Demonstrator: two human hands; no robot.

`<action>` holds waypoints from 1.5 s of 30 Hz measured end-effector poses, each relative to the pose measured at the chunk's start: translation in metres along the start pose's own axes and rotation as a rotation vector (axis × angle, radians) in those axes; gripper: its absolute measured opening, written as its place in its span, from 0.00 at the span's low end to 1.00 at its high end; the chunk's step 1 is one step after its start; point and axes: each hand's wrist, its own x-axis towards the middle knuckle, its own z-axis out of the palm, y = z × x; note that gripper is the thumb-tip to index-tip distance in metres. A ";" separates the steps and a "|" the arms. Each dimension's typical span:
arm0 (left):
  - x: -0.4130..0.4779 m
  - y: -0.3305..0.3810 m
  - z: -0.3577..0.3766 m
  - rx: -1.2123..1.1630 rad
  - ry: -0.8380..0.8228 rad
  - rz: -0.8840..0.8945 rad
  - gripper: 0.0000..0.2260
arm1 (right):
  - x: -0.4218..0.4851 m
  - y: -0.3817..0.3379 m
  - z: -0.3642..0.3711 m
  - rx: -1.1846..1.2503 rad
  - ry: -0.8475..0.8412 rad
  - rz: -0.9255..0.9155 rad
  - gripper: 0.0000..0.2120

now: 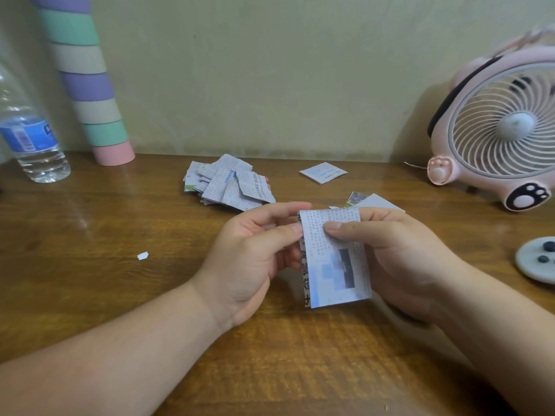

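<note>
**We are folding a newspaper slip (pixel 333 259), holding it just above the middle of the bench (pixel 120 280).**

We are pinching it in both grips: the left hand (pixel 249 259) at its 9 o'clock edge, the right hand (pixel 399 253) with its thumb on the front. A pile of folded slips (pixel 228 183) is lying at 11 o'clock and a lone folded square (pixel 323 172) at 12. Several seem done, while this one is only part-folded. More sheets (pixel 378 202) are peeking out at 1 o'clock, mostly hidden behind the right hand, so we cannot count what is left.
</note>
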 end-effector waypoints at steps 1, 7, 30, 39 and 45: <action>0.000 0.000 0.000 0.001 0.001 -0.002 0.12 | 0.000 0.000 0.000 -0.002 -0.003 -0.001 0.13; 0.000 0.000 -0.001 -0.012 -0.037 -0.010 0.12 | -0.001 -0.001 0.001 -0.021 0.008 0.002 0.11; -0.001 0.002 0.002 -0.005 -0.020 -0.031 0.12 | -0.004 -0.003 0.000 -0.078 -0.003 -0.004 0.11; -0.002 0.004 0.002 0.026 -0.024 -0.037 0.12 | -0.002 -0.001 -0.001 -0.161 0.073 -0.014 0.08; -0.002 -0.001 0.000 0.327 0.041 0.143 0.09 | -0.003 0.000 0.000 -0.231 0.074 0.013 0.08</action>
